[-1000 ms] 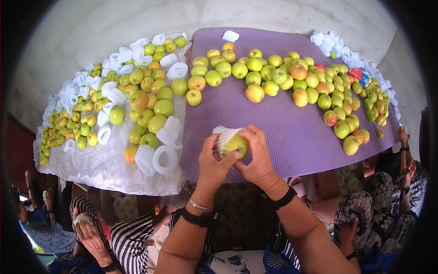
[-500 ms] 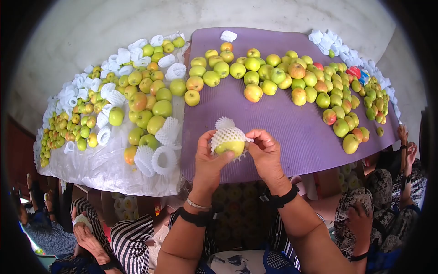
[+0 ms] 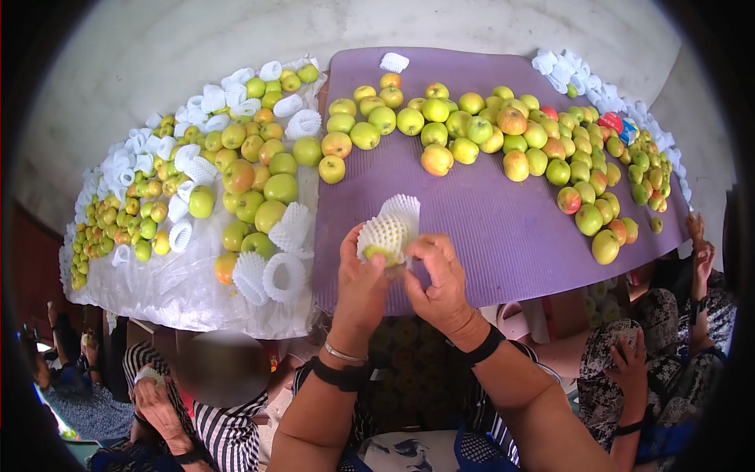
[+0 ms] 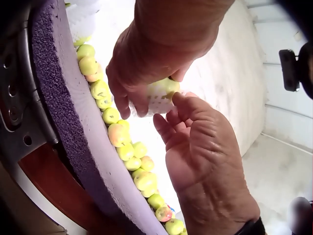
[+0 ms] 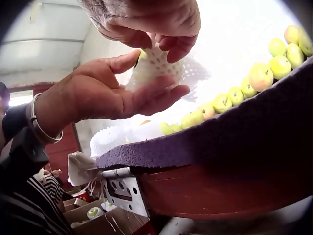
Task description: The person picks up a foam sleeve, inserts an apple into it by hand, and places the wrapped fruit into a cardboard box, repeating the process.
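A yellow-green apple (image 3: 381, 254) sits partly inside a white foam net sleeve (image 3: 390, 230), held up over the front of the purple mat. My left hand (image 3: 359, 285) grips the apple and sleeve from the left, thumb on the near side. From the other side, my right hand (image 3: 444, 287) has its thumb and fingertips at the sleeve's edge. The right wrist view shows these fingers pinching the netting (image 5: 157, 63) while the left palm supports it from below. The sleeve's loose end stands out beyond the apple.
The purple mat (image 3: 472, 236) bears many loose apples (image 3: 480, 130) farther back. On the left, clear plastic sheeting (image 3: 149, 287) carries more apples and empty foam sleeves (image 3: 250, 275). More sleeves (image 3: 566, 75) line the far right edge. Other people's hands (image 3: 161, 409) are at both sides.
The right hand went from cupping the apple to pulling the sleeve's edge outward, then moved in close beside it. The apple has turned in the left hand, and the sleeve now covers more of it.
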A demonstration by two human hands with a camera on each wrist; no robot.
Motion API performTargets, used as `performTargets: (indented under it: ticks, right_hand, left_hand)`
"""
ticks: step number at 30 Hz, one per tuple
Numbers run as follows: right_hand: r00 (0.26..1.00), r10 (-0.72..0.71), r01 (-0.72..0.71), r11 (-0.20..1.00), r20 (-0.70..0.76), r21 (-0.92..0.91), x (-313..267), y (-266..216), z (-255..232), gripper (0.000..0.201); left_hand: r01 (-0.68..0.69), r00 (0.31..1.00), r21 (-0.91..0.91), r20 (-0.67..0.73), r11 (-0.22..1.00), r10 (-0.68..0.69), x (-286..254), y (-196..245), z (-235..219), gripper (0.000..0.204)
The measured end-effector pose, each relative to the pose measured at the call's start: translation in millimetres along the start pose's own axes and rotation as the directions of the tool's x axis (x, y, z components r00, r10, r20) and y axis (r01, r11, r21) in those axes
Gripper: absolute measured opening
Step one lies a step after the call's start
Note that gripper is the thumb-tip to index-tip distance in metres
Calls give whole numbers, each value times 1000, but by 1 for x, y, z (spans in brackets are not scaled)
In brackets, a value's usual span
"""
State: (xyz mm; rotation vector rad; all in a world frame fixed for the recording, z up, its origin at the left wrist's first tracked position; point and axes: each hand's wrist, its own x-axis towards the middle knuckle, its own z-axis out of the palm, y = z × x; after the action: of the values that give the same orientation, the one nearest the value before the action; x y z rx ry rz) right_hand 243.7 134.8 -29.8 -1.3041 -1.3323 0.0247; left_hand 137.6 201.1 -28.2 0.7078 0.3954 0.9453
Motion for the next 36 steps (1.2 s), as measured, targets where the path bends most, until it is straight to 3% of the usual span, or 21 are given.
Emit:
performTargets:
  ticks: [2, 4, 5, 7, 11, 14, 17, 20, 23, 26, 29, 32, 36]
  right_hand:
    - [996, -57, 54, 998, 66, 42, -1, 2, -4, 31]
    - [983, -102, 82, 988, 156, 128, -2, 8, -9, 32]
    - [996, 62, -75, 972, 65, 221, -3, 14, -8, 33]
    - [913, 404, -339, 836, -66, 432, -5, 29, -9, 33]
    - [815, 577, -504, 664, 50, 552, 11, 36, -24, 27]
    - [829, 540, -548, 731, 145, 408, 7, 48, -25, 17]
    - [932, 364, -328, 836, 3, 440, 7, 48, -24, 12]
    - [982, 188, -171, 938, -28, 301, 13, 38, -31, 13]
    - [919, 395, -355, 821, 4, 447, 6, 37, -29, 13]
    - [866, 496, -460, 748, 58, 478, 8, 36, -31, 12]
    - [888, 407, -447, 873, 213, 193, 15, 37, -39, 13]
    - [935, 304, -337, 921, 181, 197, 16, 34, -38, 14]
    - [960, 269, -277, 950, 77, 143, 15, 34, -36, 12]
  left_hand:
    - [-61, 998, 45, 21, 997, 60, 3, -2, -5, 62]
    - [-38, 999, 78, -35, 996, 41, 2, 0, -4, 63]
    - [-26, 997, 95, -63, 995, 32, 2, 2, -3, 63]
    - [35, 999, 123, -40, 992, -30, 1, 5, -4, 64]
    - [115, 993, 168, -10, 979, -115, 2, -1, -14, 63]
    - [150, 988, 175, 4, 973, -153, -1, 2, -6, 58]
    - [169, 986, 155, -18, 973, -168, 0, 4, -3, 55]
    - [293, 956, 81, 1, 953, -294, 1, 6, -5, 53]
    - [358, 934, 57, -15, 932, -358, 0, 1, -3, 50]
    - [348, 937, 47, -43, 936, -346, 0, -4, -3, 55]
    - [388, 922, -53, 5, 920, -388, 3, -3, -8, 55]
    - [415, 909, -74, 71, 907, -411, 6, -2, -14, 54]
    - [417, 906, -54, -52, 908, -419, 3, -5, -10, 50]
